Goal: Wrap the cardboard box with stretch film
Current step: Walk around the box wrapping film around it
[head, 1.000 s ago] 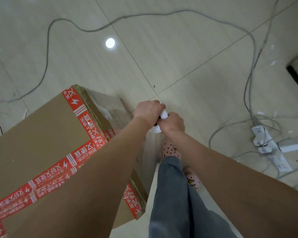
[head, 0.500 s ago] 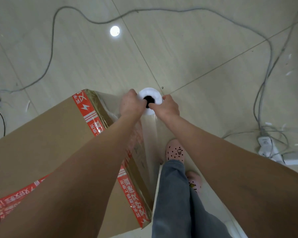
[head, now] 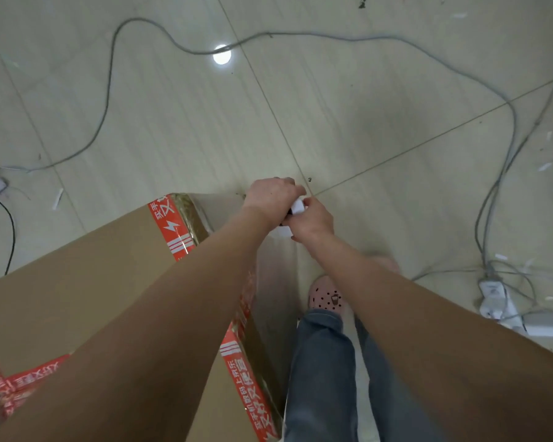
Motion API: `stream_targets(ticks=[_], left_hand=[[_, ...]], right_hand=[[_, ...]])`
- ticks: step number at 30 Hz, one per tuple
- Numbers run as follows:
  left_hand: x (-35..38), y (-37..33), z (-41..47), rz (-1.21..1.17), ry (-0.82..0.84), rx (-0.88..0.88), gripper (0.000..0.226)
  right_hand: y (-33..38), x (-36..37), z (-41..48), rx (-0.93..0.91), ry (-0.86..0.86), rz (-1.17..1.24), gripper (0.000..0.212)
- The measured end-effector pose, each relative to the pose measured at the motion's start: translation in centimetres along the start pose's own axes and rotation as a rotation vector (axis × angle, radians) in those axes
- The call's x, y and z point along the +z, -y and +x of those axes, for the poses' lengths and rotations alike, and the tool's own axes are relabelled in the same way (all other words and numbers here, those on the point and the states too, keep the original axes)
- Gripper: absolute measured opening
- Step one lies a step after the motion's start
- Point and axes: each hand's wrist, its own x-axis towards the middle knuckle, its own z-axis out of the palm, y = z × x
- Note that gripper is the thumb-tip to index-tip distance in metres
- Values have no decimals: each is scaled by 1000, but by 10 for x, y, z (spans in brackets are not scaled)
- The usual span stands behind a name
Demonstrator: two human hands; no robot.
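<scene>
Head view, looking down: we see the tiled floor (head: 364,106), and on it the cardboard box (head: 77,282) with red printed tape, filling the lower left. Both our arms reach forward past its far right corner. Our left hand (head: 273,197) and right hand (head: 313,220) are curled tight round the stretch film roll (head: 297,206), held just beyond that corner. Half a second ago the roll's white end and dark core hole showed plainly between the hands; now only slivers of white show. A pink shoe (head: 324,295) stands beside the box. A power strip (head: 492,295) and a grey cable (head: 109,90) lie further off.
</scene>
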Motion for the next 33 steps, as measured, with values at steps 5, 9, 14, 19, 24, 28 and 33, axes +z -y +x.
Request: stream_targets(ticks=[5, 9, 14, 19, 24, 28, 33], left_hand=[[-6, 6, 8, 44, 32, -7, 27], [-11, 18, 11, -4, 24, -123, 19], [-8, 43, 9, -309, -83, -435, 23], [-10, 66, 8, -587, -149, -712, 16], [-8, 86, 4, -727, -199, -883, 25], [-8, 96, 4, -686, -112, -867, 35], [-15, 94, 3, -504, -84, -612, 49]], right_hand=[[7, -10, 5, -75, -23, -190, 25], [28, -15, 6, -159, -40, -324, 30], [57, -12, 16, -247, -54, -408, 38], [74, -1, 22, -253, 16, -318, 48], [88, 24, 32, -116, 120, -262, 60], [102, 31, 37, -108, 91, -321, 43], [106, 32, 37, -104, 122, -400, 39]])
